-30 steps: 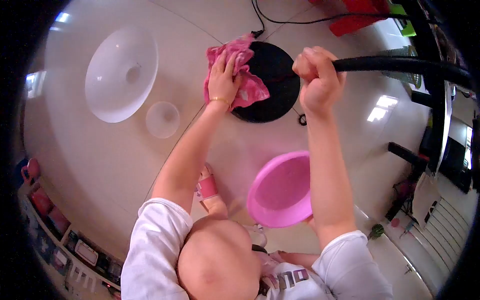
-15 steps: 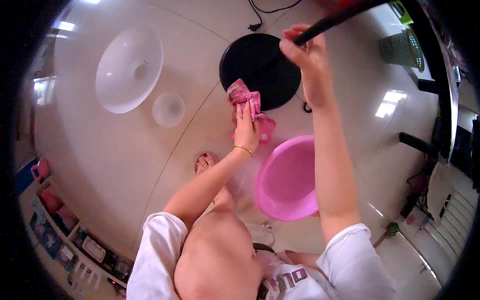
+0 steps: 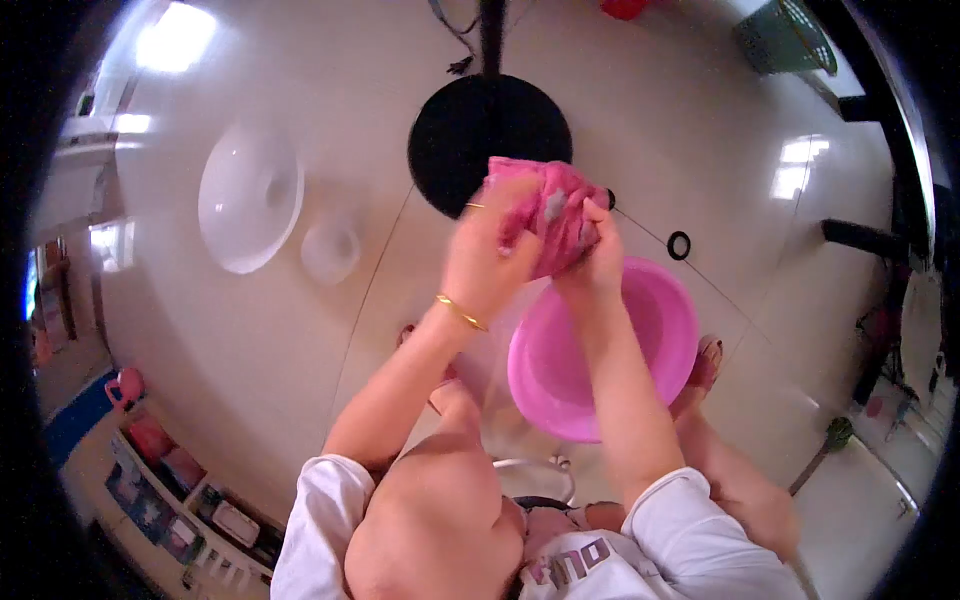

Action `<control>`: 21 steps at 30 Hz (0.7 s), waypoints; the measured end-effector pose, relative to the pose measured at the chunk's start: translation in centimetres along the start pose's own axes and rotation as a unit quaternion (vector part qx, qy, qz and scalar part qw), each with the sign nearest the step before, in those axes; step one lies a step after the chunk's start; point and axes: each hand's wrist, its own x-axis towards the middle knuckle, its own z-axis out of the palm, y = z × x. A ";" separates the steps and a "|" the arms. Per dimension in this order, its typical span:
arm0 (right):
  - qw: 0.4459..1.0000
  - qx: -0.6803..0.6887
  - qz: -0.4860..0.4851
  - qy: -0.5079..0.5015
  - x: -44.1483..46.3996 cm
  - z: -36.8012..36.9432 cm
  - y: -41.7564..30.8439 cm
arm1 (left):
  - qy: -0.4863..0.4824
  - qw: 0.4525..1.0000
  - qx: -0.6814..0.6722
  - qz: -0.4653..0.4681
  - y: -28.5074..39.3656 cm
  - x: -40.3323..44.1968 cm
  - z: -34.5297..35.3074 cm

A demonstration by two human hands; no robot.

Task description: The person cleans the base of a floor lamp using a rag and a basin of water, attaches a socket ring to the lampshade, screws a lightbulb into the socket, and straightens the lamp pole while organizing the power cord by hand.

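Observation:
A crumpled pink cloth (image 3: 562, 200) with greyish patches is held up between both hands. My left hand (image 3: 492, 243), with a gold bangle at the wrist, has its fingers closed on the cloth's left side, slightly blurred. Gripping the right side is my right hand (image 3: 597, 262), thumb uppermost. Beyond the cloth stands a round black base (image 3: 455, 140) with a black pole (image 3: 491, 40) rising from it; the cloth overlaps its near edge in view. Below my right hand, a pink basin (image 3: 545, 375) sits on the floor, partly hidden by my forearm.
On the tiled floor to the left lie a large white translucent bowl-shaped piece (image 3: 240, 205) and a smaller one (image 3: 330, 248). A black ring (image 3: 679, 245) lies right of the basin. A green basket (image 3: 785, 40) stands far right, shelves (image 3: 190, 480) lower left.
My right hand has left the black pole and now grips the cloth. My left hand has lifted the cloth off the base's near edge. The pole now stands more upright.

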 end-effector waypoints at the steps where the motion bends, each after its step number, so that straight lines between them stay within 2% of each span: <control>1: 0.999 -0.014 -0.030 -0.019 0.3 0.7 -1.5 | 0.083 0.991 0.043 0.091 -1.8 1.4 -0.7; 3: 0.987 -0.129 -0.090 -0.009 3.5 -0.8 -3.6 | 0.131 0.991 -0.006 0.001 -4.0 3.2 -2.7; 4: 0.976 -0.186 -0.116 -0.002 4.7 -0.4 -4.4 | 0.138 0.990 -0.002 0.026 -4.2 4.2 -3.1; 5: 0.928 -0.322 -0.188 0.003 6.1 0.3 -4.7 | 0.146 0.988 0.001 0.050 -4.5 5.2 -3.4; 6: 0.855 -0.452 -0.253 0.008 7.4 2.3 -5.0 | 0.155 0.985 0.003 0.074 -4.7 6.3 -3.7; 8: 0.727 -0.601 -0.296 -0.147 13.0 2.8 -4.6 | 0.124 0.982 -0.016 0.141 -4.4 8.5 -3.8; 9: 0.548 -0.732 -0.364 -0.178 15.1 2.7 -3.4 | 0.114 0.979 -0.027 0.169 -3.6 9.4 -3.6; 10: 0.453 -0.789 -0.363 -0.203 16.4 3.2 -3.2 | 0.103 0.974 -0.039 0.196 -2.6 10.3 -3.3; 11: 0.355 -0.829 -0.367 -0.229 17.6 3.6 -3.0 | 0.098 0.968 -0.140 0.184 -1.6 10.6 -2.6; 13: 0.382 -0.832 -0.275 -0.293 18.7 5.1 -4.3 | 0.075 0.970 -0.146 0.181 -1.2 11.4 -3.1; 16: 0.337 -0.802 -0.345 -0.354 21.0 5.2 -3.9 | 0.076 0.969 -0.172 0.163 -1.0 12.4 -2.8; 17: 0.339 -0.797 -0.318 -0.385 21.1 4.8 -3.8 | 0.066 0.969 -0.185 0.151 -1.3 12.7 -2.7; 18: 0.298 -0.819 -0.289 -0.395 21.3 4.6 -3.0 | 0.055 0.969 -0.198 0.141 -1.5 13.0 -2.6; 19: 0.257 -0.839 -0.259 -0.404 21.9 4.2 -1.9 | 0.071 0.975 -0.118 0.177 -0.1 13.6 -1.8; 20: 0.214 -0.856 -0.227 -0.412 22.7 3.7 -1.1 | 0.032 0.972 -0.151 0.179 -0.6 14.2 -2.0; 21: 0.213 -0.849 -0.231 -0.425 23.4 3.2 -0.9 | -0.006 0.967 -0.183 0.178 -1.0 14.7 -2.5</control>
